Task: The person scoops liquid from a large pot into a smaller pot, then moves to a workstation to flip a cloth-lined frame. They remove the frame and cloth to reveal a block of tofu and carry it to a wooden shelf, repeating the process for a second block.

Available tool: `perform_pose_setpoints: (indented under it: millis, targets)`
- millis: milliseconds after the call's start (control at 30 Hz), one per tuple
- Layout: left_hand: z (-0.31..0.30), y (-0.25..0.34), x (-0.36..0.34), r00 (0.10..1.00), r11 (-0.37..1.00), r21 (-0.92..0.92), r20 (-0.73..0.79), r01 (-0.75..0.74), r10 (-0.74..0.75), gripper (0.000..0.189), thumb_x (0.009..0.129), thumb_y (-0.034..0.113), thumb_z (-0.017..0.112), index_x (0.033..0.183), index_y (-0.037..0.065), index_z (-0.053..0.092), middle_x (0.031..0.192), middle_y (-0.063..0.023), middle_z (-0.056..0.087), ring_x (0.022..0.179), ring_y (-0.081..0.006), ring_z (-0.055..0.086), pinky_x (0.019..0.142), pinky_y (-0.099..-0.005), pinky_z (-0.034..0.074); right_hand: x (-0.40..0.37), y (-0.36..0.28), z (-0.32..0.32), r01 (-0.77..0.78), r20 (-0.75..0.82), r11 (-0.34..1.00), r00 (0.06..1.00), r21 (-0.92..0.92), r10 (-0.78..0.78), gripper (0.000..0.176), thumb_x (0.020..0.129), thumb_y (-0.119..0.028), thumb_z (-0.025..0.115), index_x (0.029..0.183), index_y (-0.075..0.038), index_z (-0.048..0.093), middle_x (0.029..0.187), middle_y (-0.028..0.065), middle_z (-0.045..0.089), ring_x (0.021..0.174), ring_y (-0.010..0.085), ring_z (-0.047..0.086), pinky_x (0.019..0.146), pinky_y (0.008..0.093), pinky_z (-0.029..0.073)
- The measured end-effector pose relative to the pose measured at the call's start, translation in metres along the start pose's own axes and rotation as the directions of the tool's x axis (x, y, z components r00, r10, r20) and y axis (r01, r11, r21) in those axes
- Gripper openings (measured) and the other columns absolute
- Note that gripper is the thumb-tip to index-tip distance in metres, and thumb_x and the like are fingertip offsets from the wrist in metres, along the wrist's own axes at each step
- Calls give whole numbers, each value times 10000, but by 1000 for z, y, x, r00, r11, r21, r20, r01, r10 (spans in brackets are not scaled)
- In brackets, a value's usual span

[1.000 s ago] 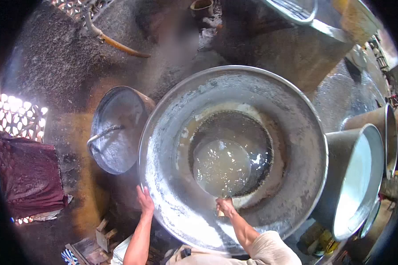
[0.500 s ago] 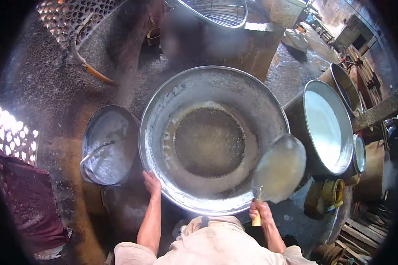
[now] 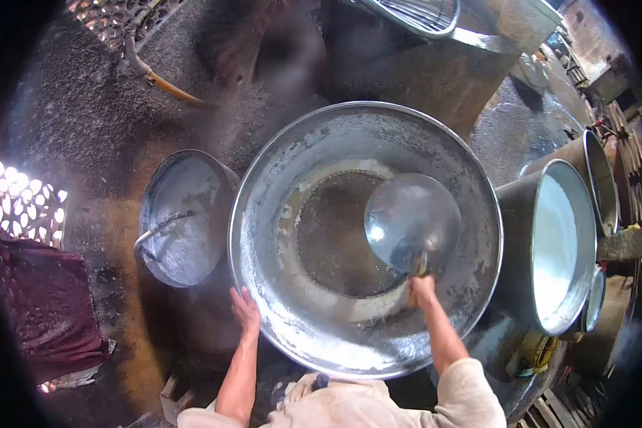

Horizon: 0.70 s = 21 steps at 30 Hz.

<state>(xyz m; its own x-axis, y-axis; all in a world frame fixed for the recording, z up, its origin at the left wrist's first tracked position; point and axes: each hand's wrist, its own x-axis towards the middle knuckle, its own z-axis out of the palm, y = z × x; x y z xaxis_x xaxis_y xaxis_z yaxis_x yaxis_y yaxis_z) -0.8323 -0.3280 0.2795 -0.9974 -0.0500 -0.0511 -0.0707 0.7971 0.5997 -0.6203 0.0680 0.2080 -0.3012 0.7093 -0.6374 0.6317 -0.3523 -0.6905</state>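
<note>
A wide, shallow metal basin [image 3: 264, 171] with a bright rim fills the middle, its bottom dark inside a pale stained ring. My right hand [image 3: 421, 290] is wrapped round the short handle of a large round metal scoop [image 3: 410, 217]. The scoop's shiny disc hangs over the right half of the basin and hides part of its bottom. At the basin's lower left rim rests my left hand [image 3: 246, 311], fingers stretched out against the edge.
Left of the basin stands a metal pot [image 3: 185, 246] with a curved stick or hose in it. A tall metal vat [image 3: 560, 242] of pale liquid is close on the right, near a yellow-rimmed container [image 3: 538, 351]. Dark red cloth [image 3: 50, 307] hangs at far left.
My right hand has carried the scoop from the basin's lower right rim up and inward over the basin. My left hand stays at the rim. The camera view has shifted somewhat.
</note>
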Motion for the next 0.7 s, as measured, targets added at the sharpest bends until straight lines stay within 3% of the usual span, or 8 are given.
perform_pose_setpoints:
  millis: [100,233,367,400,467,533,600,700]
  targets:
    - [2,-5,-1,999,998,49,-25,-31,32,420,900,313,401,1099,-56,415,909,-296,540,874,-451,516,729,-463,397,152,37,11,458,-146,766,809,-450,-569,360,661,16,615,988,37,467,821,166,567,673,283,585,541,377,481]
    - [0,12,-2,995,995,22,14,94,-95,446,900,324,398,1111,-69,412,929,-304,537,886,-453,512,737,-457,398,192,-15,17,265,-28,621,907,-738,-420,653,676,-50,638,1245,-31,316,1016,239,515,853,362,561,681,421,478]
    - [2,11,-2,997,982,186,-70,45,-32,509,899,341,390,1136,-109,387,973,-321,521,915,-458,500,766,-447,390,249,52,45,398,195,316,833,-861,-518,757,731,-272,620,1352,-170,200,1044,254,499,805,373,570,676,446,480]
    - [3,9,-1,996,977,205,-70,60,-46,521,898,348,386,1138,-115,383,988,-323,515,930,-458,495,784,-444,385,271,112,53,541,318,152,673,-827,-668,778,730,-284,622,1359,-172,178,992,237,529,776,368,576,656,447,482]
    - [1,22,0,993,975,190,-40,117,-111,561,895,368,377,1144,-134,373,1036,-332,494,975,-450,481,833,-433,369,264,156,78,416,360,530,909,-739,-211,693,713,-264,649,1298,-152,294,817,150,565,678,294,581,598,432,482]
    - [1,26,-1,987,968,195,-57,156,-148,559,895,367,378,1147,-132,374,1044,-334,491,980,-450,480,836,-432,370,228,182,89,5,425,937,892,-348,153,574,698,-275,673,1200,-133,432,667,63,568,590,207,573,540,403,479]
    - [2,22,0,983,966,187,-70,180,-170,557,895,365,380,1150,-130,375,1051,-336,488,986,-449,479,840,-432,372,223,255,118,-256,522,964,813,-77,257,224,704,-59,588,911,-57,502,597,59,505,453,172,508,353,296,415]
    - [1,6,-2,989,966,217,-66,143,-131,547,895,361,382,1159,-118,376,1057,-332,489,996,-444,480,845,-432,375,156,212,126,-407,597,906,758,117,264,179,669,-53,620,822,-58,527,562,62,511,411,179,493,345,304,414]
